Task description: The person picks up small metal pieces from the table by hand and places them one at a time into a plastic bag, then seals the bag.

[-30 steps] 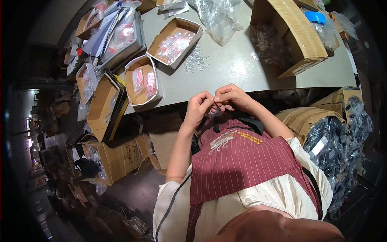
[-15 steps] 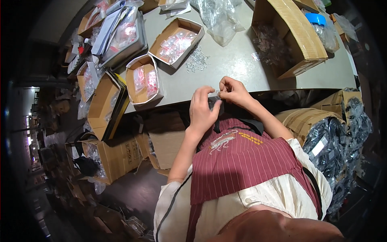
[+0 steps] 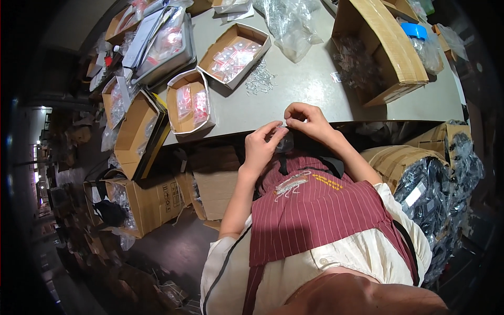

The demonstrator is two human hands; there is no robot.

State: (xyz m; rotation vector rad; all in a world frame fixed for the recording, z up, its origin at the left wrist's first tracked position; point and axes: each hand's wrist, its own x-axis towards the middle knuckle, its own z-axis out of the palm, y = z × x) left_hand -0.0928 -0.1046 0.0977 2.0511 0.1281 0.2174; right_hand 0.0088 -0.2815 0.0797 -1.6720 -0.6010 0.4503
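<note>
Just off the table's near edge, my two hands meet fingertip to fingertip. My left hand (image 3: 259,149) is closed in a pinch on a small clear plastic bag (image 3: 285,143), which hangs below the fingers and looks dark against the shadow. My right hand (image 3: 310,122) pinches with thumb and forefinger at the bag's top edge, its other fingers curled. Whatever the bag holds is too small to make out. Beyond the hands, a loose pile of small metal parts (image 3: 260,79) lies on the grey table (image 3: 231,113).
Left of the pile are a carton tray (image 3: 229,83) of small filled bags and a smaller tray (image 3: 174,128) with red-marked packets. A large cardboard box (image 3: 391,47) of small dark parts lies at the right. A big plastic bag (image 3: 296,37) lies far back. Wrapped goods (image 3: 428,181) stand below right.
My left hand has turned inward, its fingers going from spread to pinched beside the right fingertips. My right hand has barely moved. The view has shifted slightly.
</note>
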